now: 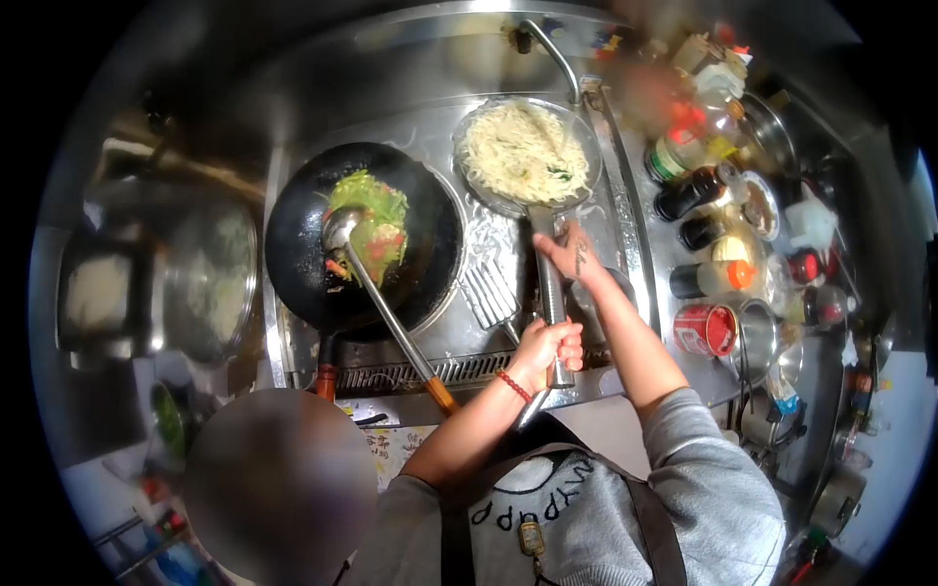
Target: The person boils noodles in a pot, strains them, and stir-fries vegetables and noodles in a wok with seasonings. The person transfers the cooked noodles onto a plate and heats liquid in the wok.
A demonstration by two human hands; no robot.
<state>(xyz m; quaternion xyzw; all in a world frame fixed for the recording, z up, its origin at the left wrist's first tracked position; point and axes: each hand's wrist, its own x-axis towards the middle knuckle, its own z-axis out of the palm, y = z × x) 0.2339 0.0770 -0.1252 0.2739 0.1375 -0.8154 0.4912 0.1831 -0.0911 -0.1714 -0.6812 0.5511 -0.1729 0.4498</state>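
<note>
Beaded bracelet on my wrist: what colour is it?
The beaded bracelet is red, best seen in the head view.

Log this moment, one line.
left hand: grips round metal scoop handle | right hand: open at handle | scoop: pale shreds | black wok: steel ladle

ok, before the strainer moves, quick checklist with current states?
- Left hand closed on strainer handle: ok
- Right hand gripping: cannot tell, it's by the handle near the basket
- Pale shreds inside strainer rim: ok
- Wok free of tools: not ok, ladle bowl sits in the green-and-red food
- Ladle clear of left forearm: cannot tell, they meet in this view
- Burner off under wok: cannot tell, hidden
</note>
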